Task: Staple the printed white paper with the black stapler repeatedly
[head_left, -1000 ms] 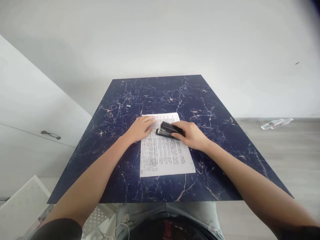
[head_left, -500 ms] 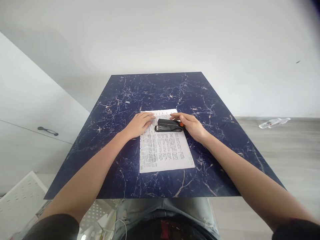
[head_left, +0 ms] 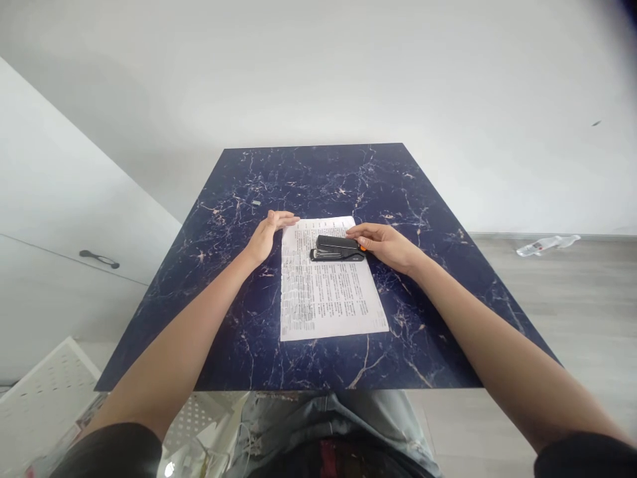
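Note:
A printed sheet of paper lies on the dark blue marbled table. A black stapler with an orange bit at its right end rests flat across the top part of the sheet. My right hand is at the stapler's right end, fingertips touching it, fingers loose and not clamped around it. My left hand stands on its edge just off the sheet's top left corner, fingers straight, holding nothing.
A small grey piece lies on the table beyond my left hand. A white cabinet with a dark handle stands to the left. A white perforated panel sits low left. A plastic bottle lies on the floor at right.
My right hand let go its grip on the stapler, which now lies flat on the sheet. My left hand lifted off the paper and moved left to its corner.

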{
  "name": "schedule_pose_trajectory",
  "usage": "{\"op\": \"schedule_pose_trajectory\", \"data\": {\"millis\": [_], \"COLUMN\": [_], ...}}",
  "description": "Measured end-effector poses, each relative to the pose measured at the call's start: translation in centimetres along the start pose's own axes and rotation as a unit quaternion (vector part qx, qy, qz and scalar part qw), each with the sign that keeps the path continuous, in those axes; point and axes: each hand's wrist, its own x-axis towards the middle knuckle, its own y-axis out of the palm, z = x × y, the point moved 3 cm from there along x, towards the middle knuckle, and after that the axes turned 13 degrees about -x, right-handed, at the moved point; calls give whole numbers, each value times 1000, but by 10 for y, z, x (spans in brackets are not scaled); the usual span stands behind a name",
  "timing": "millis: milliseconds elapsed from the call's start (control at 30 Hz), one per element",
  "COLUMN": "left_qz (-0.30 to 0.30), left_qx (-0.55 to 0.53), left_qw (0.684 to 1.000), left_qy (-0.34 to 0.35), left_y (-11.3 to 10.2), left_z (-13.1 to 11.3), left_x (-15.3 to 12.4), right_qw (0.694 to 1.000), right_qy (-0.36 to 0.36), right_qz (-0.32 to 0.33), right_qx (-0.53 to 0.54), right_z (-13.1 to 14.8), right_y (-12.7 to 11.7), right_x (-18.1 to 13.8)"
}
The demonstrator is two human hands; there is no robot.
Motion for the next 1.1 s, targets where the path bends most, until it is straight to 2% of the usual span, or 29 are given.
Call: {"op": "schedule_pose_trajectory", "data": {"millis": [300, 400, 467, 567, 633, 700, 767, 833, 900, 967, 1000, 1033, 1067, 1100], "left_qz": [1, 6, 9, 9, 15, 11, 0, -8, -22, -37, -41, -49, -66, -92], "left_qx": [2, 0, -1, 15, 12, -66, -204, -312, -371, -400, -406, -404, -395, -377], "left_qw": [1000, 1000, 1000, 999, 999, 997, 979, 943, 912, 895, 891, 891, 895, 903], "left_qy": [22, 28, 26, 29, 36, 30, -24, -113, -174, -195, -198, -199, -196, -185], "left_y": [4, 4, 3, 3, 8, 19, 36, 54, 68, 73, 73, 71, 67, 61], "left_z": [-6, -6, -6, -13, -22, -31, -34, -31, -26, -21, -19, -18, -17, -18], "left_x": [-1, -1, -2, -4, -7, -10, -14, -19, -24, -26, -26, -25, -25, -23], "right_qw": [999, 994, 982, 948, 917, 884, 847, 798, 740, 688, 673, 670, 684, 714], "right_qy": [-15, -41, -49, -109, -173, -222, -269, -326, -384, -429, -440, -441, -425, -386], "right_qz": [-25, -1, -35, -141, -177, -193, -197, -189, -193, -219, -235, -253, -276, -304], "right_qx": [-27, -102, -180, -263, -313, -364, -413, -470, -518, -543, -546, -541, -525, -498], "right_z": [14, 29, 37, 46, 49, 52, 58, 68, 79, 88, 90, 91, 91, 90], "right_y": [1, 9, 16, 25, 31, 33, 34, 35, 37, 38, 39, 39, 39, 37], "right_x": [-4, -9, -13, -20, -25, -31, -36, -42, -46, -49, -50, -50, -49, -47]}}
